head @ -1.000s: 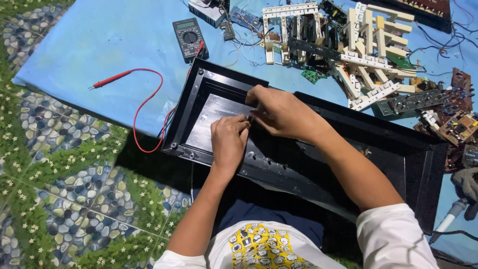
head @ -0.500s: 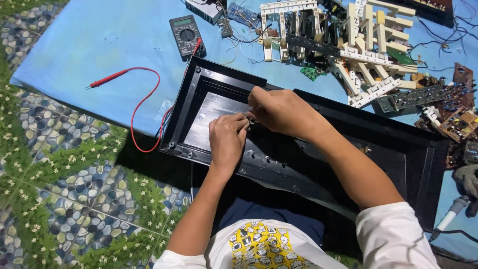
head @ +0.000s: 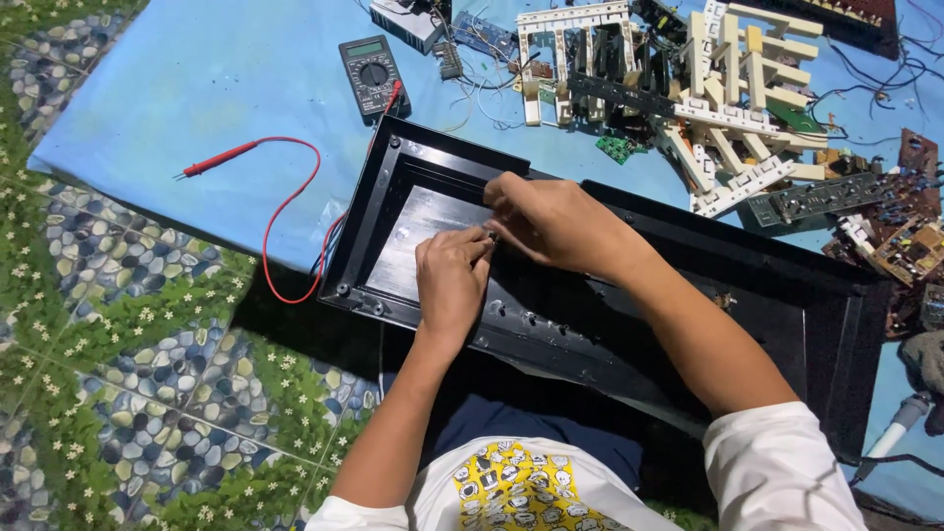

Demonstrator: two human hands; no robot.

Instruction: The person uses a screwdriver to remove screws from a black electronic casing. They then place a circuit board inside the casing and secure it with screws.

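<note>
Landmark: black casing (head: 629, 324). Left of it lie the red probe lead (head: 285, 197) and, farther up, the multimeter (head: 372, 74). Inside its left end, left hand (head: 450, 285) and right hand (head: 551, 221) meet fingertips, pinched; any held item is hidden. Circuit boards (head: 885, 226) lie right.

The left hand (head: 450, 280) lies palm down, fingers curled. The right hand (head: 553, 221) reaches across, its fingertips meeting the left's.

The black casing (head: 629, 324) is looking like glossy plastic, its inner plate (head: 428, 241) is showing dull brushed metal, and the blue sheet (head: 177, 108) is looking matt and smooth.
</note>
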